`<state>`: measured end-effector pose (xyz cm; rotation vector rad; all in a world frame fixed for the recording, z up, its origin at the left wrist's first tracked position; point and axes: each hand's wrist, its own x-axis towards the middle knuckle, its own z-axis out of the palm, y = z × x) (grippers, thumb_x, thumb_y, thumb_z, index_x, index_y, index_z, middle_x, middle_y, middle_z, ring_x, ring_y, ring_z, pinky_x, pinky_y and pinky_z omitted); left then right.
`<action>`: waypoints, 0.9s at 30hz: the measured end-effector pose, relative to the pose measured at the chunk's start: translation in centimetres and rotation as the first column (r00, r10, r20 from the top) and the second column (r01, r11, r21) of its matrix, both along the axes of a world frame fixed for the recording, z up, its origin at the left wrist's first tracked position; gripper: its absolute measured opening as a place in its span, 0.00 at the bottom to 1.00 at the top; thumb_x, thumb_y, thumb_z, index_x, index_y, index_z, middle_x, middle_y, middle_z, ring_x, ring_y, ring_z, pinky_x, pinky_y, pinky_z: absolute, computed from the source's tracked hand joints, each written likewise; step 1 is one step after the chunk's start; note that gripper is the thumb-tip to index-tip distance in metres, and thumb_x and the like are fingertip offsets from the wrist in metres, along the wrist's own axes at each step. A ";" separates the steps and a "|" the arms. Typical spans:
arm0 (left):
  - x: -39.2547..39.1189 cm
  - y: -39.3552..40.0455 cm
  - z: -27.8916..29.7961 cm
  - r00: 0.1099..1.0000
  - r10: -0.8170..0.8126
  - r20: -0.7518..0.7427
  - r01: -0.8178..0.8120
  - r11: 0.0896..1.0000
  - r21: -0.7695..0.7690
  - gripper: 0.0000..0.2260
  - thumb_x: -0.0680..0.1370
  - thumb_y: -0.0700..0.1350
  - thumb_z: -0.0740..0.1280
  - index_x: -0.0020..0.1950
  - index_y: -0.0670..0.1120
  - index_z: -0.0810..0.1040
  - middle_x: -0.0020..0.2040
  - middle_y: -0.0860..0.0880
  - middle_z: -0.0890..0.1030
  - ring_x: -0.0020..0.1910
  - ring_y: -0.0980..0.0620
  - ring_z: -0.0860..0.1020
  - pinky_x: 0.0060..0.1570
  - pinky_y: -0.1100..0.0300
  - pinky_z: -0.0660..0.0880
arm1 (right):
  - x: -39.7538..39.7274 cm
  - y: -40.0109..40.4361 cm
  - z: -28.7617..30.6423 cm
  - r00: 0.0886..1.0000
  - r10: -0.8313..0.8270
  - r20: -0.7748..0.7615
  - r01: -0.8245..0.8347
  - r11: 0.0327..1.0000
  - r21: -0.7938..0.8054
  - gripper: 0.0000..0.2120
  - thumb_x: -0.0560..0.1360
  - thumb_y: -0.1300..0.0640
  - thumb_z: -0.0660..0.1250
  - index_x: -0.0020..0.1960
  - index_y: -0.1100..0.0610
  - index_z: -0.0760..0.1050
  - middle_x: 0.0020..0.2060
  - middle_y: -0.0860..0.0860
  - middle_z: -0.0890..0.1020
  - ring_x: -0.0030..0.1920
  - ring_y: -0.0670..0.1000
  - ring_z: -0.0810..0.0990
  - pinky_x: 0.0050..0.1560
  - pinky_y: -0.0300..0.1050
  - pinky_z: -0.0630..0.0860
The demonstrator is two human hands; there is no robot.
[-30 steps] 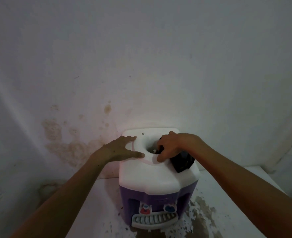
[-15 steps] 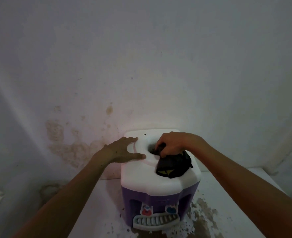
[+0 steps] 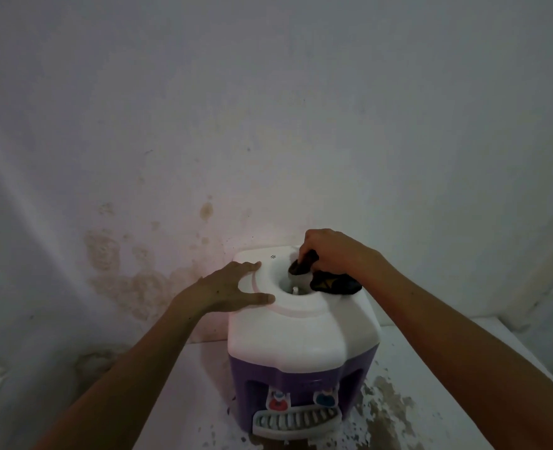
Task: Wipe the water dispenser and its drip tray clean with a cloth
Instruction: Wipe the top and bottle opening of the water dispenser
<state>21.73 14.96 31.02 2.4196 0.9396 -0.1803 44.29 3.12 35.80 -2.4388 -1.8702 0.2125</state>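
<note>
**Operator:** Where does the unit stand, and how are my hands placed on it?

**Manual:** The water dispenser (image 3: 301, 339) stands upright on the white counter (image 3: 197, 397), its far side close to the stained wall (image 3: 268, 125). The top section is white; the lower body is purple. Your left hand (image 3: 228, 289) lies flat on the left part of the white top, fingers straight and spread, the thumb pointing toward the round bottle well (image 3: 296, 284). It grips nothing.

**Operator:** And the cloth?

**Manual:** Your right hand (image 3: 333, 251) grips the dark cloth (image 3: 328, 280) with curled fingers at the far right rim of the well. One bunched end of the cloth sits under your fingertips at the well's edge. The remainder lies on the white top just right of the well, beneath your wrist.

**Operator:** Where is the drip tray?

**Manual:** The drip tray (image 3: 293, 422), white and slotted, projects from the near base of the purple body. Neither hand touches it. Directly above it sit two taps: the red tap (image 3: 278, 405) at left and the blue tap (image 3: 326, 399) at right.

**Operator:** What is the counter condition?

**Manual:** Brown worn patches (image 3: 385, 414) mark the counter to the right of the base and along its near side.
</note>
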 end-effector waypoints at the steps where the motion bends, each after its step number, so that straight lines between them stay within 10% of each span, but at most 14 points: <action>1: 0.0 -0.1 0.0 1.000 0.001 0.008 -0.001 1.000 -0.004 0.53 0.60 0.82 0.62 0.81 0.62 0.54 0.82 0.52 0.56 0.77 0.47 0.62 0.74 0.45 0.65 | -0.1 0.2 -0.2 1.000 0.014 0.008 -0.014 1.000 0.028 0.13 0.73 0.61 0.71 0.54 0.47 0.82 0.53 0.47 0.77 0.50 0.51 0.78 0.50 0.46 0.78; 11: 0.1 -0.2 0.0 1.000 -0.005 0.028 0.005 1.000 0.002 0.45 0.70 0.74 0.66 0.81 0.60 0.53 0.82 0.51 0.56 0.77 0.47 0.63 0.74 0.44 0.66 | -2.8 3.1 -2.6 0.996 0.046 -0.076 -0.015 0.929 0.369 0.11 0.74 0.59 0.72 0.56 0.53 0.79 0.52 0.50 0.78 0.50 0.53 0.79 0.52 0.44 0.74; 27: -0.9 -0.9 -1.9 0.990 0.033 0.138 -0.035 0.999 0.008 0.48 0.66 0.81 0.59 0.81 0.60 0.55 0.82 0.53 0.58 0.77 0.46 0.64 0.74 0.40 0.64 | -4.8 1.1 -1.7 0.918 0.138 -0.371 -0.071 0.980 0.189 0.13 0.73 0.63 0.69 0.53 0.49 0.81 0.53 0.46 0.82 0.53 0.48 0.77 0.47 0.37 0.69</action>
